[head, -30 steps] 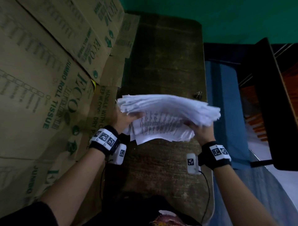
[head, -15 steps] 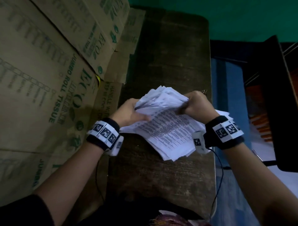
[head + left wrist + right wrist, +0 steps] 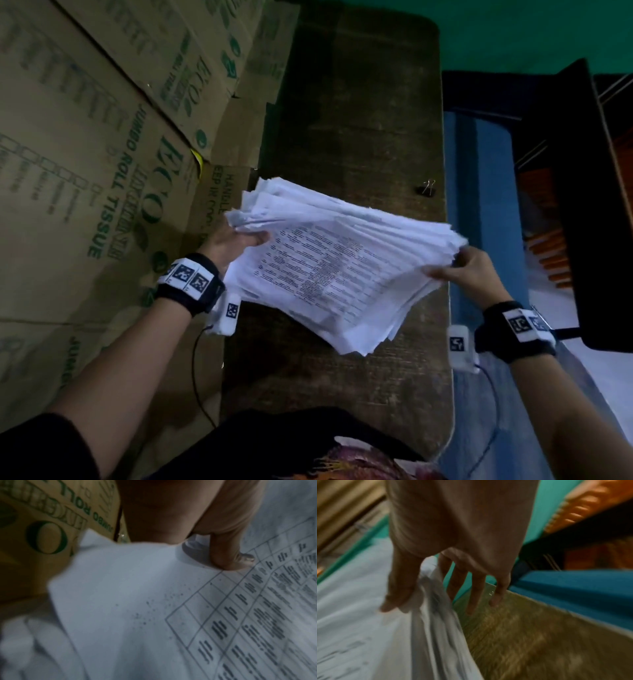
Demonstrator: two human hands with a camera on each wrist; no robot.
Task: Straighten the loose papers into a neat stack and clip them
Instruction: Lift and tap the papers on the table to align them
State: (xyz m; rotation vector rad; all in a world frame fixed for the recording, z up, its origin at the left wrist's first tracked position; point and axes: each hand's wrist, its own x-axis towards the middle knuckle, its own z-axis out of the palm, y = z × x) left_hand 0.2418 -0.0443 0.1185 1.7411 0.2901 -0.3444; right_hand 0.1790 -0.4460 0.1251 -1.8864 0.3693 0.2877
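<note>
Both grips on uneven, fanned printed papers (image 3: 335, 267)

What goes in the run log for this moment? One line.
phase: straightening | papers: uneven, held above table | left hand: grips papers | right hand: pinches papers | clip: on table, untouched

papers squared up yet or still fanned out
Fanned out. The papers show staggered, splayed edges between left hand and right hand; the binder clip lies unused on the table.
</note>
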